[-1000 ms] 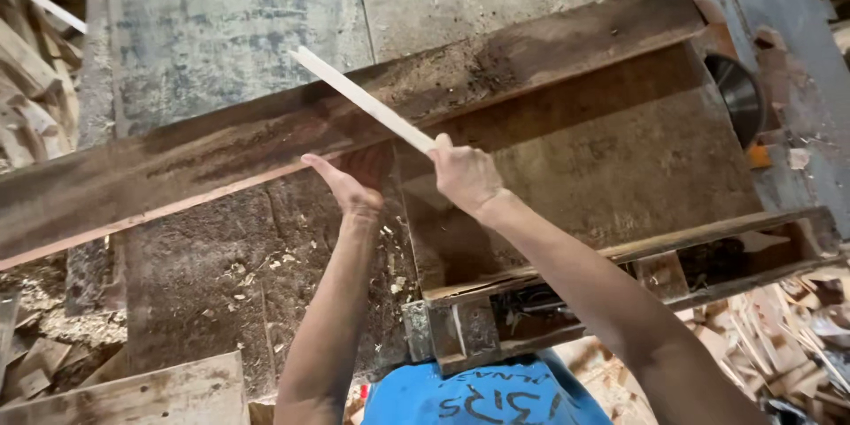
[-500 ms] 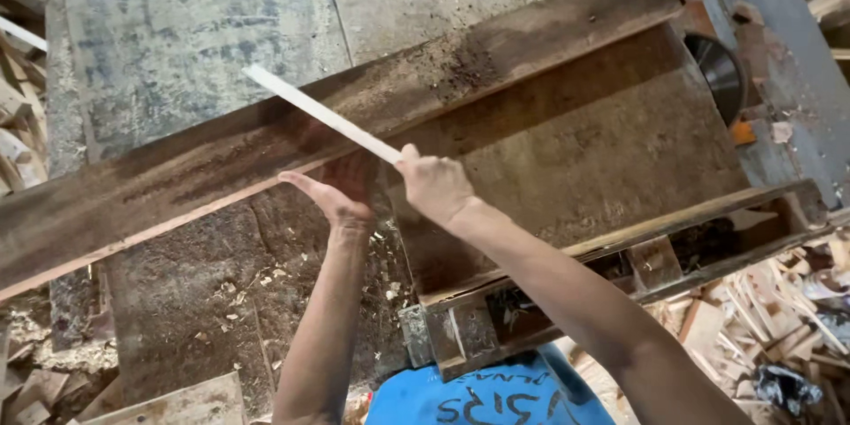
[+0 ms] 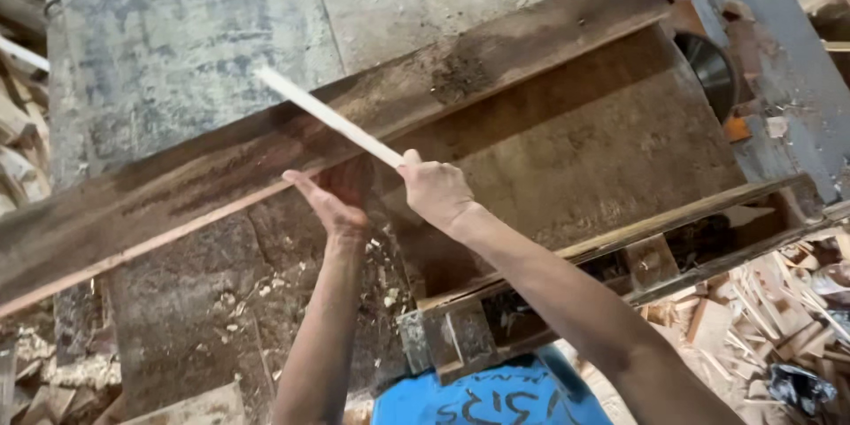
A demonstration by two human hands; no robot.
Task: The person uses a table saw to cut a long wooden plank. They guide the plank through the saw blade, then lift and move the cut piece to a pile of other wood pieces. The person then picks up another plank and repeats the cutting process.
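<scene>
long dark plank (image 3: 336,146) cut off at left edge, saw blade (image 3: 708,71) mostly sunk in table, right hand (image 3: 436,193) hiding stick's near end

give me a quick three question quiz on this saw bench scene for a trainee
1. True or false: the right hand grips a thin pale stick.
2. Which thing does the left hand press against? A) the saw blade B) the long dark plank C) the blue shirt
3. Fill in: the round saw blade sits at the plank's ____ end, as the picture shows it.

Key: 1 true; 2 B; 3 right
</scene>
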